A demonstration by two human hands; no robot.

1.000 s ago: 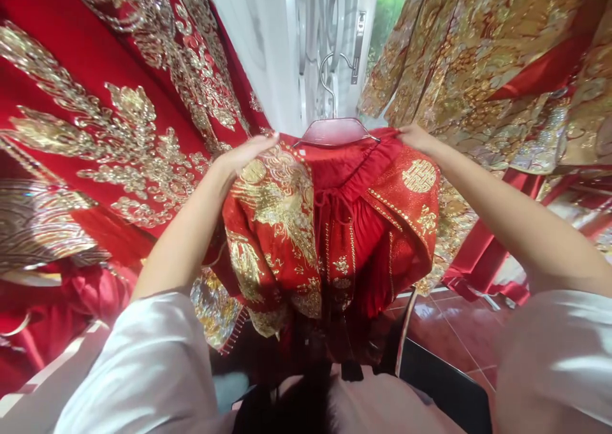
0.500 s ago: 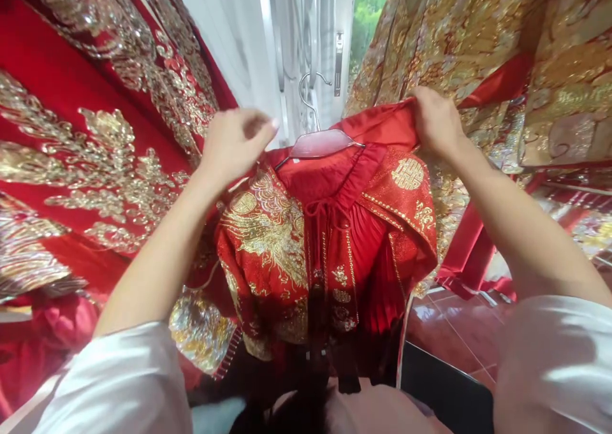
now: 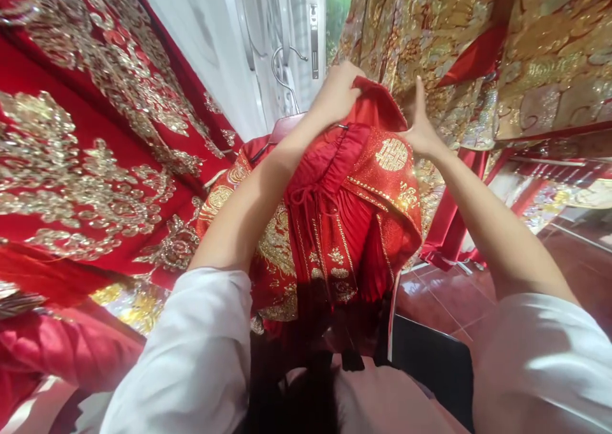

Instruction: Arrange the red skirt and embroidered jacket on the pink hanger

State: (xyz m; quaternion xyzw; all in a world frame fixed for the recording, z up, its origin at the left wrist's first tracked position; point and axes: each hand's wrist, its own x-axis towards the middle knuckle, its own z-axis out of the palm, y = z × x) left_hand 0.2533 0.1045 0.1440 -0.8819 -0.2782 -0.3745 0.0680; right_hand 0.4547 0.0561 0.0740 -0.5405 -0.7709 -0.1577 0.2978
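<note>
A red jacket with gold embroidery [image 3: 399,211] hangs upright on a metal-hooked hanger [image 3: 284,125]. Under it is a pleated red garment [image 3: 361,230] with a thin cord tied in a bow at the neck. My left hand [image 3: 339,93] reaches across the hanger, its fingers closed on the jacket's raised red edge near the right shoulder. At that same shoulder is my right hand [image 3: 423,131], its thumb stretched upward, away from the cloth. Its other fingers touch the shoulder's outer side and are partly hidden. My left forearm covers part of the jacket's left front.
Red cloth with heavy gold beading [image 3: 95,185] hangs close on the left. Gold patterned garments [image 3: 459,51] hang on the right. Behind the hanger are white metal bars and a door frame [image 3: 313,32]. Reddish floor tiles [image 3: 425,300] show below right, beside a black flat-topped object [image 3: 433,364].
My left hand has crossed from the left shoulder to the right one and taken hold of the jacket's edge. My right hand has let go of that edge and moved slightly lower, thumb raised.
</note>
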